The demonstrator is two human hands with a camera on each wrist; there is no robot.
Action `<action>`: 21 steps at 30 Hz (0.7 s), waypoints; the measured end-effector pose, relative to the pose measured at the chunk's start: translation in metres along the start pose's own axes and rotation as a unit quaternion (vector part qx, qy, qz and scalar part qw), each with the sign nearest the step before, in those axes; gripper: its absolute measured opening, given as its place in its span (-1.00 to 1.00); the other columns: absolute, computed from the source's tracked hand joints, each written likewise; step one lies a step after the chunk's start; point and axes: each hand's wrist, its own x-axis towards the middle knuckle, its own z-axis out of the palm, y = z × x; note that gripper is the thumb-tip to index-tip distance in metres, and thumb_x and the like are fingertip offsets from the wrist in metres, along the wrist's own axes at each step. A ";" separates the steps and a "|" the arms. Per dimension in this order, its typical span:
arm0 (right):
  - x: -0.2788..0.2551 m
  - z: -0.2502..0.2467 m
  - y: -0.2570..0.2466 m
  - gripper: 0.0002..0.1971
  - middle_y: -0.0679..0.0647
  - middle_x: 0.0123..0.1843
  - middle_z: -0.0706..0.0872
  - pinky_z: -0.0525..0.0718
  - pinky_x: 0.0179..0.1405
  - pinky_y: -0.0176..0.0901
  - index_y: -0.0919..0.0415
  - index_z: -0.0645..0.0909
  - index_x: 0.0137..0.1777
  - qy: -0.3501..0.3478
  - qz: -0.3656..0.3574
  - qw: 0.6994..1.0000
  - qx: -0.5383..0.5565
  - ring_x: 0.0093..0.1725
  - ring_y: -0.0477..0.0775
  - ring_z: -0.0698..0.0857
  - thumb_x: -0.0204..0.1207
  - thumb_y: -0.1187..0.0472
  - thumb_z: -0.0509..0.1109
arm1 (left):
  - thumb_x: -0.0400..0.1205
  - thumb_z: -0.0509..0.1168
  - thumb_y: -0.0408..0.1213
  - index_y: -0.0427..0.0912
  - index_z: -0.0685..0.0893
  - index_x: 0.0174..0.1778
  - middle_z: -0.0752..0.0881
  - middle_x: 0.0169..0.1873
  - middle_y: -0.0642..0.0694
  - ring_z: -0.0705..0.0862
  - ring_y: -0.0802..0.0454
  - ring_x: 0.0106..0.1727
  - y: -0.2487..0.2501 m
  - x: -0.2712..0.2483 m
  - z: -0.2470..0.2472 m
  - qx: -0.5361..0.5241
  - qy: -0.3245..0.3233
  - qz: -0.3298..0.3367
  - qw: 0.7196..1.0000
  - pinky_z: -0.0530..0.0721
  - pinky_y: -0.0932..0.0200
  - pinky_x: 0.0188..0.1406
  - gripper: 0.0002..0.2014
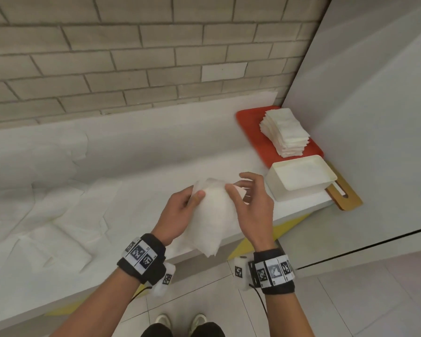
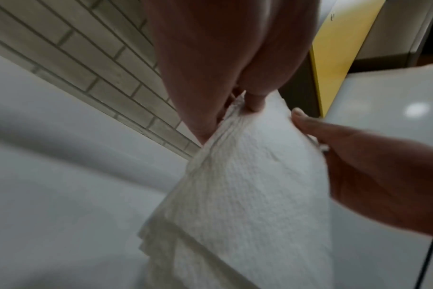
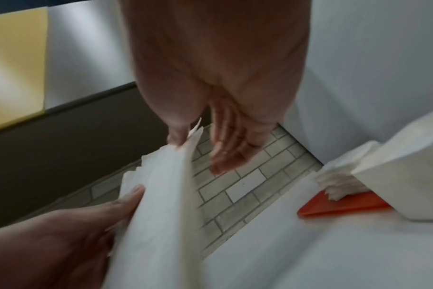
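left hand (image 1: 178, 215) pinches napkin bundle (image 1: 212, 220) above desk (image 1: 131, 166) front edge; right hand (image 1: 252, 207) thumb on its top corner, fingers loose. folded stack (image 1: 286, 132) done on red tray (image 1: 250, 125), far right corner. white box (image 1: 301, 176) looks unfilled, so roughly midway.

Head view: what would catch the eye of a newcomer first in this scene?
At the centre, a bundle of white textured paper napkins is pinched by the left hand while the thumb of the right hand touches its top. At the far right, a red flat tray carries a stack of folded white napkins, with a white rectangular box at its near end.
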 end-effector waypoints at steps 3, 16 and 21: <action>-0.012 0.008 0.005 -0.72 -0.11 -0.09 0.70 0.62 -0.15 -0.25 -0.01 0.54 0.14 0.040 0.037 0.998 -0.025 -0.11 -0.06 0.72 0.85 -0.21 0.25 | 0.86 0.19 0.21 -0.26 0.67 0.00 0.75 -0.13 -0.26 0.72 -0.22 -0.11 0.011 0.009 0.021 -0.049 0.018 0.011 0.999 0.71 -0.29 0.02 -0.47; 0.062 -0.066 0.069 -0.51 -0.02 -0.08 0.57 0.49 0.01 -0.44 -0.42 0.22 0.84 0.071 -0.061 0.990 -0.109 -0.04 -0.14 0.59 0.96 -0.09 0.02 | 0.95 0.04 0.00 -0.12 0.89 0.20 0.88 0.00 -0.29 0.82 -0.40 0.09 0.049 0.090 0.129 -0.191 -0.012 -0.120 0.974 0.77 -0.21 0.21 -0.50; 0.100 -0.100 0.092 -0.50 0.00 -0.14 0.55 0.53 -0.11 -0.06 -0.45 0.18 0.84 0.133 -0.008 0.976 -0.173 -0.16 0.02 0.58 0.93 -0.16 -0.02 | 0.89 -0.08 0.29 -0.02 0.75 0.52 0.81 0.42 -0.07 0.74 -0.07 0.51 0.067 0.119 0.194 -0.216 -0.040 -0.078 0.972 0.54 -0.21 0.64 -0.35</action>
